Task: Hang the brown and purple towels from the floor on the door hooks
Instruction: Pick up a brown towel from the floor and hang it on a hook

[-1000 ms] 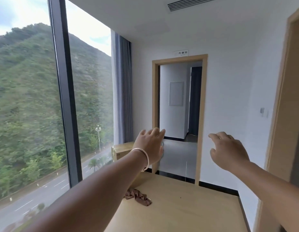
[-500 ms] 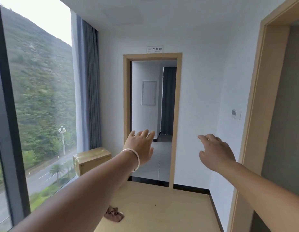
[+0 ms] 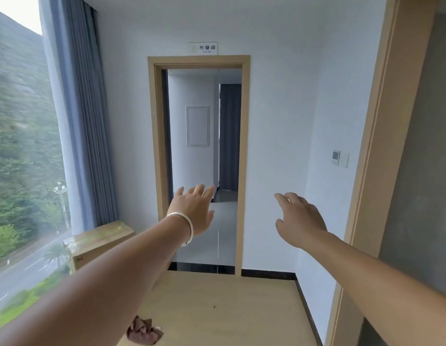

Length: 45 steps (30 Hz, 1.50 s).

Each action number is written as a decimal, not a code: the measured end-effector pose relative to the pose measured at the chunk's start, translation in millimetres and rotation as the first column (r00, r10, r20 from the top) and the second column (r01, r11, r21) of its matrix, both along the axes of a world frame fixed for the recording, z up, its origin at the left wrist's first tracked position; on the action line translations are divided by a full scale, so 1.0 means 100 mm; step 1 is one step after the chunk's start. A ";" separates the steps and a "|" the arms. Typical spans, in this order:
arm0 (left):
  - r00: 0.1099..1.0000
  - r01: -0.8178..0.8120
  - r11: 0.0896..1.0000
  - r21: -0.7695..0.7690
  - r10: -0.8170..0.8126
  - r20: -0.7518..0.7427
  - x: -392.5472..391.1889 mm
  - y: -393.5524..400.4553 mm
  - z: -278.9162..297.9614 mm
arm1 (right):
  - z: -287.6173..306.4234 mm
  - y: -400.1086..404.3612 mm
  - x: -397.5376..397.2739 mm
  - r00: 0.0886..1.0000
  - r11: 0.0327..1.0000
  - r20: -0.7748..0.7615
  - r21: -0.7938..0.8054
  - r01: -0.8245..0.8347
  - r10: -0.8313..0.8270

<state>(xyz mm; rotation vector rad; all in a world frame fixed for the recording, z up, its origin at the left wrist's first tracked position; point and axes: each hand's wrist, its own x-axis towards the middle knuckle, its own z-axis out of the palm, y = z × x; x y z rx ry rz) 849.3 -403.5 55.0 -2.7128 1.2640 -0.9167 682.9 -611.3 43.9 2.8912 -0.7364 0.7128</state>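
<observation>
Brown cloth, the brown towel (image 3: 143,330), lay crumpled on the pale wooden floor (image 3: 229,308) near the bottom edge of the view, just beside the person's left forearm as the camera saw it, and neither hand touched it. No purple towel could be made out in this view. Both arms reached forward at about the same height. The left hand (image 3: 193,211) was raised with its fingers straight and slightly spread, palm turned away from the camera, holding nothing; a silver bangle (image 3: 185,227) circled its wrist. The right hand (image 3: 298,221) was also loose and empty, its fingers relaxed and pointing forward and a little to the left. The two hands were well apart, the left one showing in front of an open doorway (image 3: 199,158) framed in light wood, the right one in front of the white wall (image 3: 279,121) beside that frame. A small sign (image 3: 203,48) with characters sat on the wall just above the doorway. Through the opening a grey tiled floor, a white wall panel and a dark curtain were visible. To the left, a blue-grey curtain (image 3: 84,108) hung beside a large window (image 3: 19,146) that looked out on a green hillside and a road. A cardboard box (image 3: 97,242) stood on the floor below the curtain. On the right wall was a small switch plate (image 3: 340,158), next to a second light wooden door frame (image 3: 381,146).
</observation>
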 end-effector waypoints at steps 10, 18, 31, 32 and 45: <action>1.000 -0.028 1.000 0.010 0.028 -0.012 0.74 -1.44 0.06 | 0.14 -1.52 0.75 1.000 0.999 0.013 -0.032 -0.005 0.005; 0.999 -0.023 0.999 0.046 0.024 -0.030 1.14 -2.50 0.00 | 0.09 -2.55 1.18 1.000 1.000 -0.016 -0.021 -0.001 0.000; 0.999 0.028 0.998 0.064 -0.025 -0.044 2.45 -4.05 -0.05 | -0.09 -4.00 2.44 0.998 1.000 -0.054 0.016 0.026 -0.025; 0.999 0.038 0.997 0.061 -0.035 -0.041 2.61 -4.19 -0.06 | -0.08 -4.14 2.59 0.998 0.999 -0.061 0.010 0.031 -0.030; 0.997 0.058 0.997 0.046 -0.055 -0.062 4.65 -5.56 0.02 | 0.10 -5.54 4.53 0.994 0.997 -0.080 -0.016 0.073 -0.074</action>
